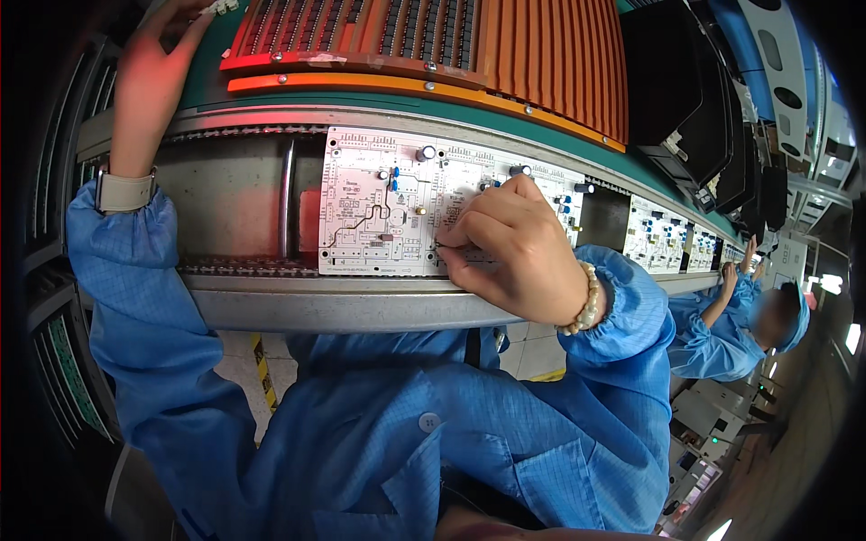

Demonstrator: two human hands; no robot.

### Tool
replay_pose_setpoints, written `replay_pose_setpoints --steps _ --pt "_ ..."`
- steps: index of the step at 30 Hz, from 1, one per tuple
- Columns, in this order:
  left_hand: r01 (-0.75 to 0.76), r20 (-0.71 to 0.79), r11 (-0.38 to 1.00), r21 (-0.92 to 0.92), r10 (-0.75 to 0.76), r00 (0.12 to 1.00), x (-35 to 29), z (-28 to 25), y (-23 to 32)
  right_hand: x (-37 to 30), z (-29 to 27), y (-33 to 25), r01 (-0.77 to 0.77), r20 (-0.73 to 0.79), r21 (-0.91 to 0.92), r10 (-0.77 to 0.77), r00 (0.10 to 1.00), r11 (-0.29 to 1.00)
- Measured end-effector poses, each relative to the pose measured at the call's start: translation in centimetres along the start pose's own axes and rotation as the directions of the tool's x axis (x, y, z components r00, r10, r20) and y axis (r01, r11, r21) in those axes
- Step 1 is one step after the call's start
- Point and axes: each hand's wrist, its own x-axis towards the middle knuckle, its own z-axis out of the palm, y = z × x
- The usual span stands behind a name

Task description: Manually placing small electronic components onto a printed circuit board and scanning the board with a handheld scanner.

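Observation:
A white printed circuit board [356, 216] lies across the conveyor rails in front of me, with dark capacitors, blue parts and other small components standing on it. My right hand [519, 248] is bent low over its right half. Thumb and forefinger are pinched close to the board surface; whatever lies between them is too small or hidden to name. A pearl-like bracelet rings that wrist. My left hand [153, 68] reaches to the upper left, its fingertips closed around small white parts [223, 6] at the picture's top edge. Some of its fingers are cut off by the frame.
Behind the rail stands an orange ribbed tray [555, 68] beside rows of black chips [428, 36]. Black bins [672, 99] are at the upper right. More populated boards [657, 236] sit along the conveyor rail [361, 307], where another person [722, 334] in blue works.

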Motion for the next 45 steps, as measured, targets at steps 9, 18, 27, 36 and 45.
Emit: replay_pose_setpoints --steps 9,18,27,36,45 --pt "0.087 0.015 0.994 -0.063 -0.086 0.996 -0.3 -0.3 0.0 -0.7 0.3 0.3 -0.022 -0.028 0.062 0.023 0.999 0.998" --pt "0.075 -0.014 0.997 0.031 -0.075 0.997 -0.3 0.0 1.6 -1.0 0.3 0.6 -0.054 0.006 0.054 0.054 0.999 0.997" --pt "0.053 0.007 0.998 -0.034 -0.053 0.999 -0.4 -0.2 1.2 -0.4 -0.1 -0.3 -0.071 0.018 -0.008 0.072 0.997 0.997" --pt "-0.081 -0.103 0.992 0.100 0.091 0.991 -0.5 -0.3 0.4 -0.7 0.0 -2.0 0.143 0.121 -0.369 -0.105 0.987 0.918" --pt "-0.096 -0.112 0.994 -0.052 0.089 0.990 -1.3 -1.9 0.6 -2.1 -6.2 1.1 -0.036 -0.205 -0.400 -0.051 0.977 0.916"
